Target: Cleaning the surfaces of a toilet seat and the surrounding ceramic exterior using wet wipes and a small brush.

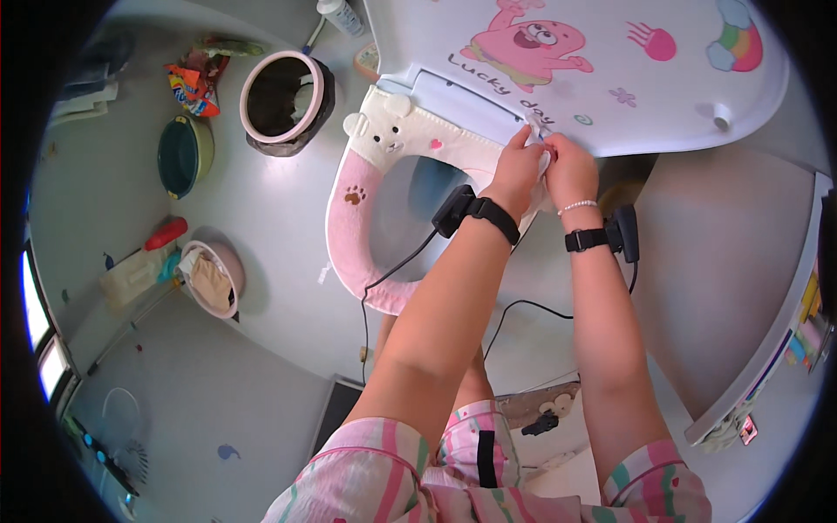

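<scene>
A soft toilet seat cover (353, 231), pink with a cream bear-face end, lies around the toilet seat. Behind it the white toilet lid (680, 100) stands raised, with cartoon stickers on it. At the seat's back right corner, by the hinge, my left hand (520, 167) is closed on the white edge of the cover. Pressed close beside it, my right hand (572, 171) pinches the same bunched white fabric. My fingers hide much of this corner. Each wrist wears a black strap with a small black device, and a beaded bracelet circles the right one.
A pink-rimmed trash bin (247, 100) with a dark bag stands left of the toilet. Farther left are a green basin (179, 157) and a pink basin (234, 261) holding cloth. A curved grey panel (715, 270) is at right. Black cables (532, 304) hang from my wrists.
</scene>
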`<control>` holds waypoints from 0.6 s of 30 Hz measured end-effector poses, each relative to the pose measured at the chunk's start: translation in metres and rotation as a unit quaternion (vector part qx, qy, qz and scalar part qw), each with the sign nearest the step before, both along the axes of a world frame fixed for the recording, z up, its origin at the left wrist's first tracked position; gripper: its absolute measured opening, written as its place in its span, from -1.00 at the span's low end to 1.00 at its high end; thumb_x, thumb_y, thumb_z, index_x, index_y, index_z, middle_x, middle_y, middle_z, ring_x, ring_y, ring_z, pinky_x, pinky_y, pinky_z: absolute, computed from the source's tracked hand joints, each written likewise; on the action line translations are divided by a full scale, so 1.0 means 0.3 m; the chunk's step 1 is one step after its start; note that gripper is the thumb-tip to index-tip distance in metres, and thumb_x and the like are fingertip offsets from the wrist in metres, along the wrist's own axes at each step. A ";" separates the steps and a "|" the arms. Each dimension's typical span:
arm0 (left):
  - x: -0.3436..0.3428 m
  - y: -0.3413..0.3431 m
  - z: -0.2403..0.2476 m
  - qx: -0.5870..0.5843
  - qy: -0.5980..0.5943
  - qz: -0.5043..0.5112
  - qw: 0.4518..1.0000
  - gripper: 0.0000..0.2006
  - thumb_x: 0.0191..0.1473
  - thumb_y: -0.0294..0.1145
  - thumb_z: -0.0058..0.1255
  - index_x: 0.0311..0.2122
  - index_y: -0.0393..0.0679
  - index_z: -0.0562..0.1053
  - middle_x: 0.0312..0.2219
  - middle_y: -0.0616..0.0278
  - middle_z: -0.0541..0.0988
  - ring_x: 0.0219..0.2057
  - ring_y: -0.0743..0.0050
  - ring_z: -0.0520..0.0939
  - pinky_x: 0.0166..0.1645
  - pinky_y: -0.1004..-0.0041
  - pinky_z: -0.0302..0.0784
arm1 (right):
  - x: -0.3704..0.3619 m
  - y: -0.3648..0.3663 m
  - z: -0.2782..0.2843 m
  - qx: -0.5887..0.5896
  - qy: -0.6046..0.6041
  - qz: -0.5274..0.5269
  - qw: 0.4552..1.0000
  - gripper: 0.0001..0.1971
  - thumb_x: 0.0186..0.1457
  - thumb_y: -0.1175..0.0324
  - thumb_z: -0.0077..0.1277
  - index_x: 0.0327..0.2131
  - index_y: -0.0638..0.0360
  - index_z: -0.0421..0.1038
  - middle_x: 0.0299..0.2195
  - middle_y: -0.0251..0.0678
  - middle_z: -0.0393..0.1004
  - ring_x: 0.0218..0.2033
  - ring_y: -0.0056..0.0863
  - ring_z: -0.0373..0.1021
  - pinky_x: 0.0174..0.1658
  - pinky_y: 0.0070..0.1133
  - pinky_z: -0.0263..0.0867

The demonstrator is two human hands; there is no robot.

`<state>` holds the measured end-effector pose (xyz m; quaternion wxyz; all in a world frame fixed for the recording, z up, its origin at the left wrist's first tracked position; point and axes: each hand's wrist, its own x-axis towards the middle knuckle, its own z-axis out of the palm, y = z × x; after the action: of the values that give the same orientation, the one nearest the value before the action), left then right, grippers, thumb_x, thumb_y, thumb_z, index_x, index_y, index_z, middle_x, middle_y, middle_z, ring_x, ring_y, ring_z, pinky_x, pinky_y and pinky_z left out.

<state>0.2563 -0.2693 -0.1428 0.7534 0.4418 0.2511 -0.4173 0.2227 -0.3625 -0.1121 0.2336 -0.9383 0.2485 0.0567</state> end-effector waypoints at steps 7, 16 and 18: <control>0.012 0.081 0.006 -0.057 0.020 0.071 0.996 -0.49 0.20 -0.42 -0.16 0.27 -0.10 0.17 -0.02 0.14 0.45 -0.05 0.34 0.50 -0.01 0.33 0.47 | 0.092 0.046 -0.044 0.005 -0.002 0.032 0.999 -0.90 0.06 0.39 -0.07 -0.37 0.09 0.46 -0.44 -0.14 0.51 -0.38 -0.10 0.45 -0.34 -0.27 0.32; 0.092 0.234 0.124 -0.101 -0.008 0.151 0.983 -0.57 0.22 -0.39 -0.15 0.19 -0.20 0.28 0.05 0.20 0.44 0.07 0.37 0.44 0.09 0.41 0.40 | 0.290 0.155 0.002 -0.146 0.011 0.299 0.943 -0.84 0.05 0.41 -0.09 -0.25 0.12 0.39 -0.38 -0.18 0.50 -0.35 -0.14 0.48 -0.34 -0.28 0.39; 0.055 0.279 0.203 0.005 -0.019 0.155 0.988 -0.56 0.23 -0.38 -0.16 0.20 -0.26 0.26 0.12 0.18 0.40 0.16 0.37 0.35 0.21 0.41 0.24 | 0.315 0.185 0.018 -0.173 0.017 0.331 0.927 -0.82 0.05 0.43 -0.09 -0.24 0.11 0.39 -0.39 -0.18 0.49 -0.36 -0.15 0.48 -0.35 -0.29 0.39</control>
<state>0.2727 -0.1855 -0.0818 0.8116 0.4091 0.3039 -0.2857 0.3173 -0.3071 -0.1066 0.0310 -0.9920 -0.0665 0.1027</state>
